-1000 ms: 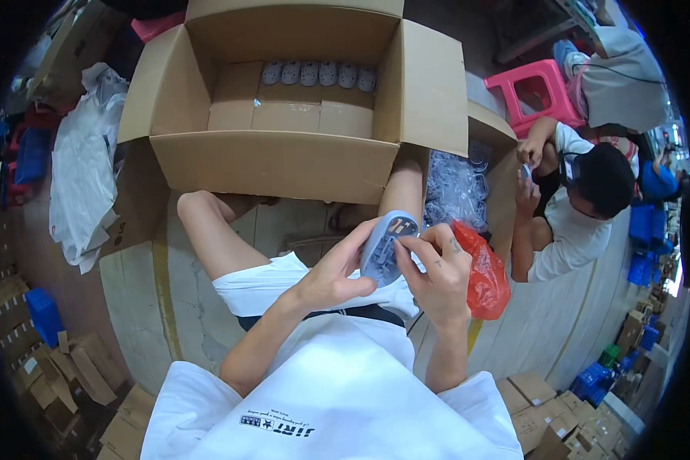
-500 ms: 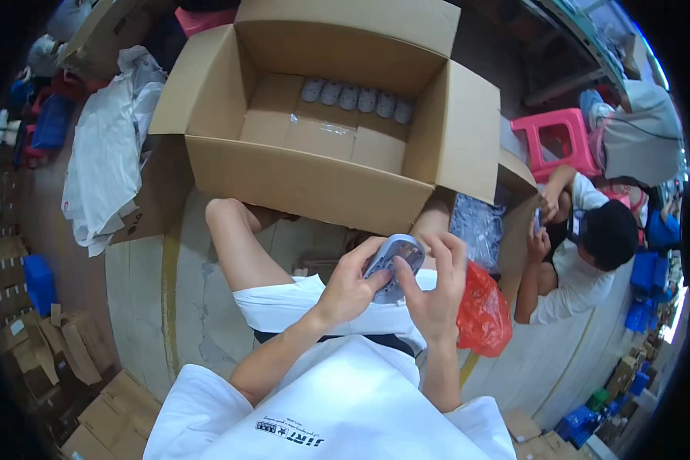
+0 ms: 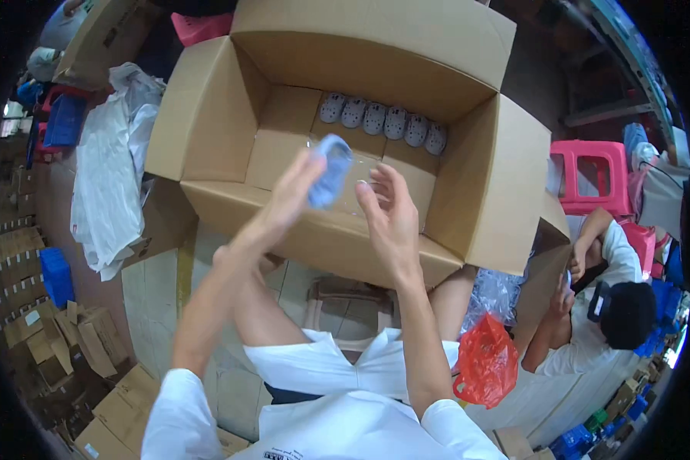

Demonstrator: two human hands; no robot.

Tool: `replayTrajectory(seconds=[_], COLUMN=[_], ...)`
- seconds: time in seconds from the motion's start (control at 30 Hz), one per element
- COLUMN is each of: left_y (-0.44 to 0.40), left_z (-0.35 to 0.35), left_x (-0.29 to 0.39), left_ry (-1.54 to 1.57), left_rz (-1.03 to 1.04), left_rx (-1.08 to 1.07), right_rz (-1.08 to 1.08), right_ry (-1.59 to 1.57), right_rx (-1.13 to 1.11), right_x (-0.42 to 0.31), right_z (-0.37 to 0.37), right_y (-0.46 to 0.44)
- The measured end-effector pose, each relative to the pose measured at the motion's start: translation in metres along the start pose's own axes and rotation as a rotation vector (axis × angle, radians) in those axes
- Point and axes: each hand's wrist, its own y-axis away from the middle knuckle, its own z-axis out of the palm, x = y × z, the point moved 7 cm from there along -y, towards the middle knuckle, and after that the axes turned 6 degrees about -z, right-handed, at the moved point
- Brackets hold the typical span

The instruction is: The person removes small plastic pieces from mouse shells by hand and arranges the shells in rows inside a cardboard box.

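Note:
My left hand (image 3: pixel 295 180) grips a blue-grey clog (image 3: pixel 331 172), smeared by motion, above the near side of a large open cardboard box (image 3: pixel 322 201). To its right, my right hand (image 3: pixel 391 207) is raised over the same box with thumb and fingers apart and nothing in them. Along the far wall inside the box stands a row of several grey clogs (image 3: pixel 374 119) with holes in their uppers, set side by side.
A red plastic bag (image 3: pixel 487 362) lies by my right leg, near clear-wrapped items (image 3: pixel 494 295). At right another person (image 3: pixel 602 299) sits near a pink stool (image 3: pixel 593 178). White plastic sheeting (image 3: pixel 107 184) lies left of the box.
Both hands have moved forward from my lap to over the box. The clog, held between both hands before, is now in my left hand alone; my right hand has let go.

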Motion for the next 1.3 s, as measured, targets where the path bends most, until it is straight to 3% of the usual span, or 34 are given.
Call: replayTrajectory(seconds=[0.03, 0.1, 0.2, 0.43, 0.5, 0.53, 0.6, 0.67, 0.77, 0.8, 0.87, 0.93, 1.03, 1.07, 1.1, 1.13, 1.17, 1.2, 1.3], left_y=[-0.047, -0.137, -0.285, -0.400, -0.448, -0.458, -0.420, -0.344, -0.257, -0.203, -0.149, -0.075, 0.046, 0.077, 0.103, 0.127, 0.144, 0.159, 0.201], left_z=[-0.023, -0.071, -0.146, -0.176, -0.203, -0.249, -0.207, -0.142, -0.107, -0.066, -0.030, 0.013, 0.101, 0.131, 0.160, 0.183, 0.204, 0.219, 0.268], left_x=[-0.001, -0.009, -0.078, -0.117, -0.183, -0.219, -0.187, -0.113, -0.092, -0.077, -0.068, -0.035, -0.002, -0.006, -0.013, -0.023, -0.038, -0.052, -0.086], left_ry=[-0.152, -0.689, -1.122, -1.160, -1.280, -1.400, -1.449, -1.224, -0.893, -0.662, -0.461, -0.469, -0.322, -0.230, -0.139, -0.149, -0.237, -0.324, -0.256], left_rz=[0.013, -0.154, -0.097, -0.092, -0.106, -0.115, -0.152, -0.059, -0.207, -0.188, 0.057, 0.219, 0.292, 0.281, 0.269, 0.286, 0.281, 0.274, 0.076], left_rx=[0.134, 0.284, 0.365, 0.518, 0.481, 0.453, 0.283, 0.332, 0.249, 0.346, 0.046, -0.026, 0.012, -0.089, -0.191, -0.179, -0.112, -0.042, -0.213], right_rz=[-0.037, -0.049, -0.063, -0.108, -0.124, -0.131, -0.153, -0.099, 0.119, 0.110, 0.441, 0.506, 0.575, 0.534, 0.348, 0.535, 0.199, 0.185, 0.025], right_ry=[0.111, 0.251, 0.343, 0.353, 0.361, 0.365, 0.400, 0.438, 0.459, 0.571, 0.419, 0.617, 0.698, 0.719, 0.529, 0.515, 0.480, 0.461, -1.095], right_rx=[0.043, -0.033, -0.036, -0.033, -0.007, 0.006, 0.116, 0.192, 0.337, 0.382, 0.687, 0.783, 1.062, 1.042, 1.083, 0.898, 1.004, 1.000, 1.287], right_x=[0.011, 0.029, 0.060, 0.060, 0.057, 0.057, 0.061, 0.068, 0.084, 0.092, 0.110, 0.129, 0.157, 0.185, 0.207, 0.237, 0.259, 0.273, 0.341], right_z=[0.002, 0.002, 0.000, -0.029, -0.046, -0.054, -0.072, -0.132, -0.234, -0.268, -0.338, -0.401, -0.467, -0.487, -0.499, -0.508, -0.512, -0.519, -0.533], right_y=[-0.019, -0.032, -0.033, -0.019, -0.006, 0.004, 0.034, 0.062, 0.172, 0.216, 0.318, 0.433, 0.523, 0.536, 0.528, 0.524, 0.515, 0.517, 0.504])
